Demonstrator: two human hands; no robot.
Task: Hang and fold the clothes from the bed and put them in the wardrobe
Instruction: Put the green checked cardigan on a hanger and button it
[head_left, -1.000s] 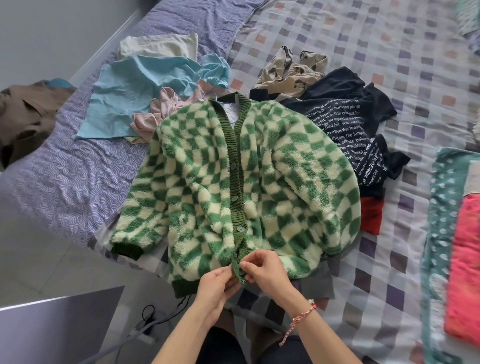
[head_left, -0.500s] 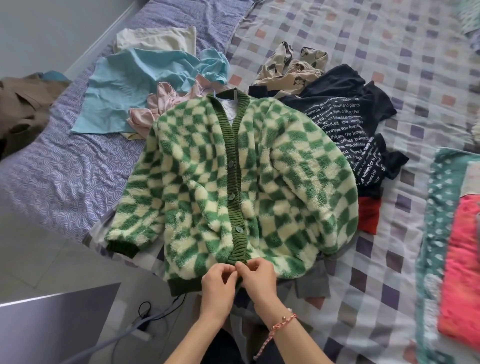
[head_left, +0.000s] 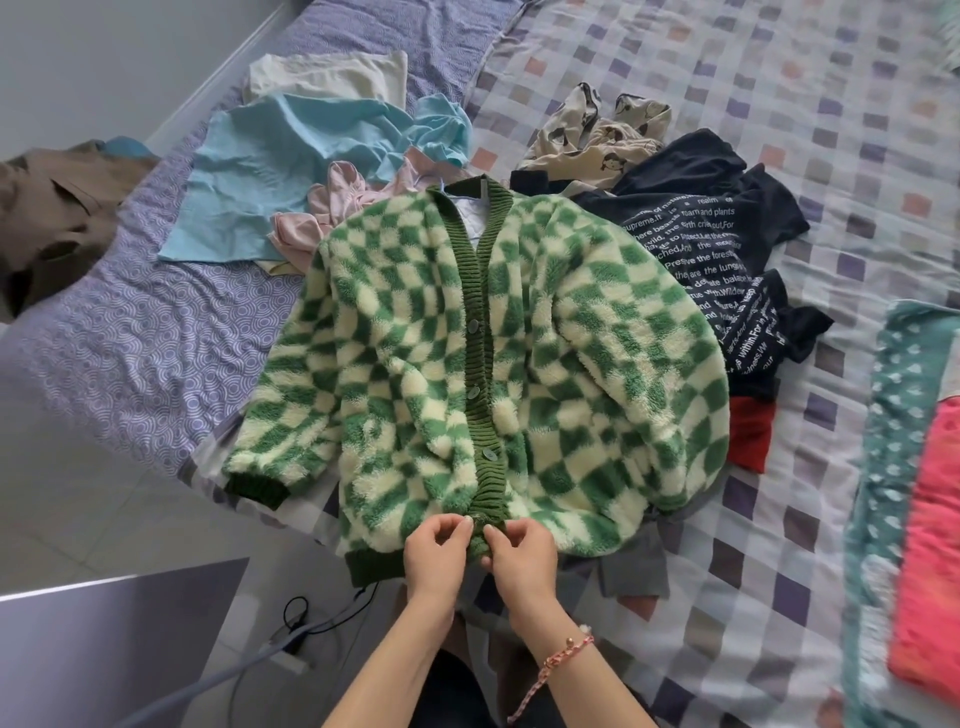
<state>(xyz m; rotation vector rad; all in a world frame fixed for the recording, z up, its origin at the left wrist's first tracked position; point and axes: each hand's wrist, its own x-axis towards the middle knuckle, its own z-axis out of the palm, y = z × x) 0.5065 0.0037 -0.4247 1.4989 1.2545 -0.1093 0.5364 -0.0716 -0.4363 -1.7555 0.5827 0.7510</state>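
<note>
Checked sheets cover the bed (head_left: 779, 545) I look down on. A green-and-cream checked cardigan (head_left: 415, 338) lies flat on it, front up and collar away from me, with its hem at the bed's near edge.

At the bottom of the cardigan's ribbed button band (head_left: 480, 364), my left hand (head_left: 434, 551) and right hand (head_left: 522, 556) sit side by side, nearly touching. Both have their fingers curled in. The left fingertips (head_left: 462, 525) pinch the band from the left, and the right thumb and forefinger pinch it from the right. Three buttons above them look fastened. A bracelet (head_left: 566, 652) circles the right wrist.

To my left of the cardigan's collar lie a blue top (head_left: 291, 166) and a pink garment (head_left: 332, 213). To my right of the collar is a black T-shirt (head_left: 701, 218) with white lettering, partly under the sleeve. Below the cardigan's cuff on my left I see pale floor (head_left: 104, 519) and a cable (head_left: 311, 623).
</note>
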